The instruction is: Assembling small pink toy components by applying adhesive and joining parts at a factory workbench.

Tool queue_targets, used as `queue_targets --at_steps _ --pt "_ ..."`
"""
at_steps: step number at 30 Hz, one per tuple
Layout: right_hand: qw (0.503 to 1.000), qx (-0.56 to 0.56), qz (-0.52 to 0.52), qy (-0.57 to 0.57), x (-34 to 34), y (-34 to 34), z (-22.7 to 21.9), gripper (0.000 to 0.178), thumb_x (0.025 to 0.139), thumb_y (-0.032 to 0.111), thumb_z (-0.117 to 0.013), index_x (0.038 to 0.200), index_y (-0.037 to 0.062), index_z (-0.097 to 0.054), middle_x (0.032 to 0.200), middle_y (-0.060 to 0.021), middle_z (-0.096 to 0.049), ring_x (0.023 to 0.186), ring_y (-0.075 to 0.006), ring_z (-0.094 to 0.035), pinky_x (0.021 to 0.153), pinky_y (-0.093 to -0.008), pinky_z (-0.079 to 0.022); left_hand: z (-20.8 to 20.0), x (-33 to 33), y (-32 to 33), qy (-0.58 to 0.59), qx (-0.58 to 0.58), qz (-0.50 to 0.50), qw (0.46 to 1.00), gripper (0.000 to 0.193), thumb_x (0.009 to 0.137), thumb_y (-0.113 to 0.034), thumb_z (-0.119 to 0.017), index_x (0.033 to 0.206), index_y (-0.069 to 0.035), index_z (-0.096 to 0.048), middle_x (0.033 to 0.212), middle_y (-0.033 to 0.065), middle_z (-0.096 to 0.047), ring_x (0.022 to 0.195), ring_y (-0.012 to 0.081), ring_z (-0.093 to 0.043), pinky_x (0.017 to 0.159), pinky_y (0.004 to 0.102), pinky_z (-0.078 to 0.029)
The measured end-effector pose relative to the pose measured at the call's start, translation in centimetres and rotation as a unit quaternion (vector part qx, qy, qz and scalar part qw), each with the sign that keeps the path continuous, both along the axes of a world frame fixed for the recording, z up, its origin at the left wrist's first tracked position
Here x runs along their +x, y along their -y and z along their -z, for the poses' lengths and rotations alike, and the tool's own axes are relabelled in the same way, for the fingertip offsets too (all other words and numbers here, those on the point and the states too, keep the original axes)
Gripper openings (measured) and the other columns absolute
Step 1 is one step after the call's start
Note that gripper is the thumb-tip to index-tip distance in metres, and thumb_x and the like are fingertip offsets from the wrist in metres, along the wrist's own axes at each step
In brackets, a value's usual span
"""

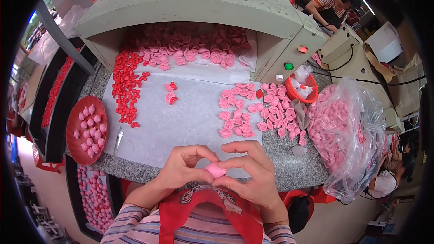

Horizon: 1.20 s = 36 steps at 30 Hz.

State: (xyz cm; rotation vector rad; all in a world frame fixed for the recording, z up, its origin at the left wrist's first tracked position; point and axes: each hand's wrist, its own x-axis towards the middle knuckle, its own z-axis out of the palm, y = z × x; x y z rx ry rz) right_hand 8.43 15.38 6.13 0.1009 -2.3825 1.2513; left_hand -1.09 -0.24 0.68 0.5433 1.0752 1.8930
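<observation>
Close to my chest, both hands pinch one small rounded pink piece (215,170), which looks soft or rubbery. My left hand (186,166) grips it between thumb and forefinger. On the other side, the thumb and fingertips of my right hand (251,171) press on it. Beyond my hands lies a white sheet (176,124). Rows of folded pink pieces (236,116) cover its right side, and small glossy red pieces (129,86) are heaped on its left. A few joined pink and red pieces (171,94) lie near its middle.
A grey-green metal housing (190,4) arches over more pieces. At left are a red dish (71,124) of pink balls, a thin metal tool (119,141) and black trays (74,190). At right are a red basket (310,98) and a clear bag (350,131). A co-worker (332,7) sits beyond.
</observation>
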Motion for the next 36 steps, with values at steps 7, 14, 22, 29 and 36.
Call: queue_targets --at_steps 7,14,22,29,36 --pt "0.987 -0.150 -0.012 0.046 0.6 -0.4 1.4 0.026 0.057 0.008 -0.079 0.075 0.0048 -0.061 0.096 -0.0100 -0.058 0.089 -0.0199 -0.056 0.074 -0.0291 -0.044 0.2 0.2 -0.3 -0.156 0.057 -0.059 0.984 0.038 0.061 -0.016 -0.079 0.092 -0.001 -0.062 0.092 0.0119 -0.063 0.089 0.0209 -0.059 0.096 0.0418 -0.031" --pt "0.987 -0.142 -0.026 0.064 0.5 -0.9 1.5 0.023 0.057 0.006 -0.078 0.073 0.0038 -0.061 0.091 -0.0092 -0.059 0.084 -0.0185 -0.057 0.072 -0.0276 -0.044 -1.8 -1.3 0.0 -0.473 -0.025 -0.041 0.880 0.038 0.061 -0.022 -0.078 0.093 -0.006 -0.065 0.090 0.0055 -0.064 0.081 0.0187 -0.060 0.092 0.0450 -0.035" --pt "0.992 -0.108 -0.018 0.057 0.5 -0.9 1.6 0.021 0.059 0.005 -0.077 0.073 0.0030 -0.061 0.089 -0.0087 -0.059 0.082 -0.0175 -0.057 0.069 -0.0273 -0.045 -1.6 -1.1 -0.1 -0.536 -0.038 -0.074 0.840 0.037 0.061 -0.023 -0.077 0.094 -0.009 -0.066 0.087 0.0029 -0.064 0.080 0.0169 -0.059 0.090 0.0443 -0.037" --pt "0.980 -0.196 -0.023 0.033 1.0 -0.5 3.3 0.030 0.059 0.005 -0.078 0.081 0.0017 -0.058 0.090 -0.0118 -0.057 0.083 -0.0189 -0.055 0.073 -0.0292 -0.044 -0.6 -0.7 -0.5 -0.494 -0.010 -0.114 0.862 0.040 0.061 -0.016 -0.077 0.098 -0.007 -0.065 0.082 0.0039 -0.061 0.075 0.0179 -0.058 0.086 0.0419 -0.041" --pt "0.987 -0.152 0.048 -0.001 1.1 0.4 3.1 0.036 0.058 0.004 -0.079 0.087 0.0032 -0.058 0.086 -0.0091 -0.059 0.081 -0.0200 -0.059 0.069 -0.0283 -0.047 -1.3 -0.7 -0.7 -0.357 -0.036 -0.094 0.929 0.039 0.059 -0.014 -0.080 0.095 -0.008 -0.066 0.085 0.0034 -0.064 0.074 0.0178 -0.060 0.091 0.0431 -0.039"
